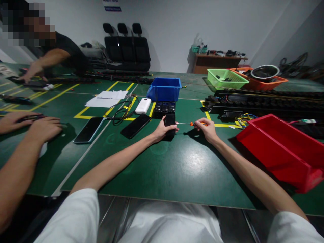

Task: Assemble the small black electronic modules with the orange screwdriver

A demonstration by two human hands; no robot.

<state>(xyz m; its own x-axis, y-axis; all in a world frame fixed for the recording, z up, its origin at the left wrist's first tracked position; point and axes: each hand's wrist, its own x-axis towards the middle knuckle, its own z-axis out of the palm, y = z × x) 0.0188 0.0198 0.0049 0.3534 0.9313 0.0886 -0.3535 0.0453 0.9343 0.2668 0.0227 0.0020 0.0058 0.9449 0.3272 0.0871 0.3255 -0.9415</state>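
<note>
My left hand (162, 130) is closed around a small black box-shaped device (170, 120), held upright just above the green table. In my right hand (206, 127) is a screwdriver (191, 124) with an orange handle, pinched between the fingers. Its thin shaft points left, and the tip is at the right side of the black device; whether it sits in a screw is too small to tell. Just behind the held device stand several similar black devices (164, 107) in a row. A black phone (136, 126) lies to the left of my left hand.
A blue bin (165, 88) stands behind the devices, a red bin (280, 152) at right. A white power bank (143, 105), papers (105, 98), cables and another phone (89, 130) lie left. A co-worker's hands (45, 128) work at far left; another person leans over the table behind.
</note>
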